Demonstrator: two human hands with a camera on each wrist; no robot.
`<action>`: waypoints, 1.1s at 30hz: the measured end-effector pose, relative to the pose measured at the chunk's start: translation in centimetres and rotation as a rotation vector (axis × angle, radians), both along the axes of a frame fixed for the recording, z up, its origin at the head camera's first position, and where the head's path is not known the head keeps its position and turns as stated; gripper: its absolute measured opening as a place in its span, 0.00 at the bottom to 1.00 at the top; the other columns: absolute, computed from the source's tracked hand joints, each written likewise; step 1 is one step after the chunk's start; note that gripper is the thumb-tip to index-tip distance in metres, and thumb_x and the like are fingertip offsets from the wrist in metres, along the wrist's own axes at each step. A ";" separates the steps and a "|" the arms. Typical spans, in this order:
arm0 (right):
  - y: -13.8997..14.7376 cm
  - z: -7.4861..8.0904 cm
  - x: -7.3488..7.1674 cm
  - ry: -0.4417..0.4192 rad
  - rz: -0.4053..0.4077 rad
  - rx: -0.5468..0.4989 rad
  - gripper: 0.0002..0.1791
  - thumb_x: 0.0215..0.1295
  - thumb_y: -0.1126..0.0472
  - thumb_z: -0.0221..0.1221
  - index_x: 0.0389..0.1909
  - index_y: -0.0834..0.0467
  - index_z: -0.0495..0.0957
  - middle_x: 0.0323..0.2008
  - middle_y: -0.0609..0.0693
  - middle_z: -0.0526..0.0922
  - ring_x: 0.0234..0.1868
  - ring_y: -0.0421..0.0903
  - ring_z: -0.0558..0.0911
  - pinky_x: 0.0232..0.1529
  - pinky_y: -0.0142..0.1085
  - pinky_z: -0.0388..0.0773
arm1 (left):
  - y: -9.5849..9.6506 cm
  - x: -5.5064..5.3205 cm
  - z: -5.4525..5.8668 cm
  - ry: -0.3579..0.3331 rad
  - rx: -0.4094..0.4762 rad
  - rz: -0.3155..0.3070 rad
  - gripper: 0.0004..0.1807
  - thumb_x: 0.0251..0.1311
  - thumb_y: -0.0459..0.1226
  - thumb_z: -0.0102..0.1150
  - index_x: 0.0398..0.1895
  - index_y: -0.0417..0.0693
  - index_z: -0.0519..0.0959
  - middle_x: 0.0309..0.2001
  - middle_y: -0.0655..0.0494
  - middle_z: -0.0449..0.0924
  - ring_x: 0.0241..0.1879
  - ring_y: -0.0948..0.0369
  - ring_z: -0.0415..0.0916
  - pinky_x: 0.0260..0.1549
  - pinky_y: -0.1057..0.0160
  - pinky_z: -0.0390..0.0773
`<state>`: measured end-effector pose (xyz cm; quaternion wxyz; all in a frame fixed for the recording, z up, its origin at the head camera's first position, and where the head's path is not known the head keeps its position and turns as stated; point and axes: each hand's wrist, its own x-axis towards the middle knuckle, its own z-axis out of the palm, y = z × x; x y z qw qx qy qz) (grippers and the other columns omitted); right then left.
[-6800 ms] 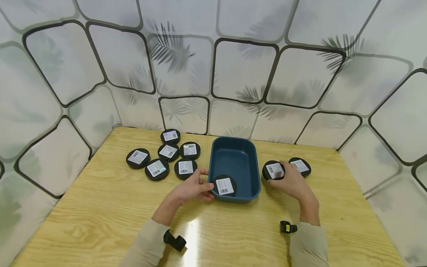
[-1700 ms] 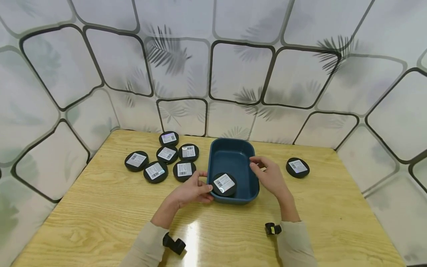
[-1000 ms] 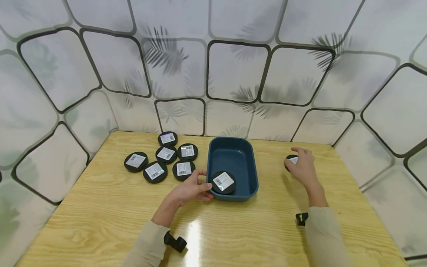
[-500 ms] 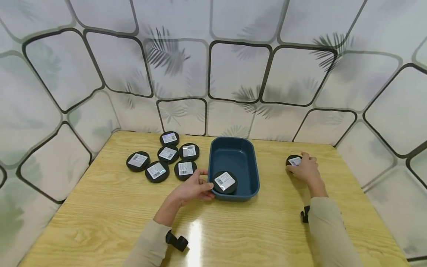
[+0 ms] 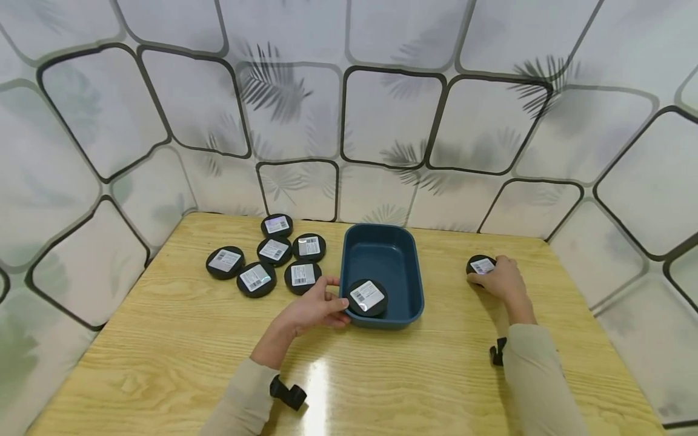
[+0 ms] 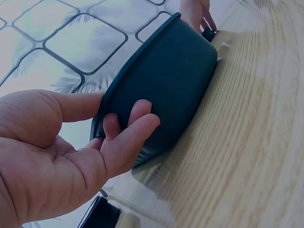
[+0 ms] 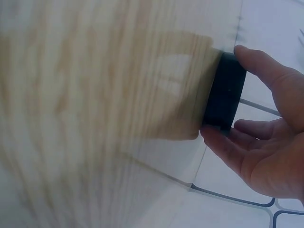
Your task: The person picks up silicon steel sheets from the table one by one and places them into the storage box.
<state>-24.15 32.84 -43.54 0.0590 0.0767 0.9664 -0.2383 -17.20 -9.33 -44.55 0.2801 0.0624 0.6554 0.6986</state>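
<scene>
My left hand (image 5: pixel 315 307) pinches the near left rim of a dark blue plastic bin (image 5: pixel 410 272), thumb on the rim and fingers against the outer wall. In the bin's near left corner lies a round black disc (image 5: pixel 368 298) with a white barcode label. Off to the right, my right hand (image 5: pixel 503 280) grips another such disc (image 5: pixel 480 265) by its edge. The right wrist view shows this thick black disc (image 7: pixel 225 92) between thumb and fingers, close against the wooden table.
Several more labelled black discs (image 5: pixel 257 278) lie grouped on the table (image 5: pixel 180 339) left of the bin. A patterned curtain-like backdrop (image 5: pixel 392 115) stands behind the table's far edge. Each wrist carries a small black camera (image 5: pixel 289 393).
The right disc beside the bin has gone from the table; the binned disc's label now sits at another angle. My right hand went from the bin rim rightward and took hold of the far-right disc.
</scene>
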 end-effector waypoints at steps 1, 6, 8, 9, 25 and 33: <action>0.0 0.0 0.0 0.001 0.000 0.000 0.52 0.61 0.46 0.65 0.67 0.82 0.52 0.56 0.81 0.62 0.51 0.72 0.71 0.48 0.61 0.72 | 0.0 0.0 0.0 0.001 0.000 0.000 0.31 0.71 0.31 0.52 0.69 0.36 0.48 0.40 0.41 0.77 0.33 0.57 0.83 0.39 0.57 0.84; -0.1 0.1 0.0 0.010 0.008 0.003 0.51 0.60 0.46 0.66 0.65 0.83 0.54 0.54 0.80 0.63 0.49 0.71 0.72 0.47 0.60 0.72 | -0.1 0.1 0.2 0.001 0.002 0.000 0.31 0.71 0.31 0.52 0.69 0.37 0.48 0.40 0.41 0.77 0.33 0.57 0.83 0.39 0.58 0.84; -0.1 0.1 0.0 0.015 0.018 -0.001 0.51 0.60 0.46 0.66 0.65 0.83 0.55 0.54 0.80 0.63 0.50 0.71 0.72 0.48 0.61 0.72 | -0.1 0.2 0.2 0.001 0.004 0.001 0.30 0.71 0.31 0.51 0.69 0.37 0.48 0.39 0.41 0.77 0.33 0.57 0.83 0.39 0.58 0.84; -0.1 0.0 0.0 0.008 0.023 -0.010 0.52 0.60 0.47 0.66 0.67 0.82 0.53 0.56 0.81 0.61 0.51 0.72 0.71 0.49 0.62 0.71 | -0.1 0.2 0.2 0.002 0.005 0.002 0.30 0.71 0.31 0.51 0.69 0.37 0.48 0.39 0.42 0.77 0.33 0.57 0.83 0.39 0.58 0.84; -1.0 -0.8 0.6 -0.028 0.024 -0.100 0.60 0.60 0.51 0.66 0.74 0.75 0.35 0.63 0.85 0.50 0.60 0.78 0.62 0.59 0.67 0.63 | -0.3 0.3 0.2 -0.001 -0.006 0.007 0.30 0.71 0.31 0.52 0.68 0.38 0.48 0.40 0.41 0.77 0.32 0.57 0.83 0.40 0.57 0.84; -1.0 -0.8 1.2 -0.010 0.026 -0.122 0.59 0.58 0.54 0.68 0.74 0.75 0.37 0.63 0.86 0.51 0.61 0.77 0.61 0.61 0.66 0.62 | 0.0 0.1 0.2 0.020 -0.002 0.002 0.30 0.70 0.30 0.52 0.67 0.37 0.49 0.39 0.41 0.77 0.32 0.57 0.83 0.38 0.58 0.84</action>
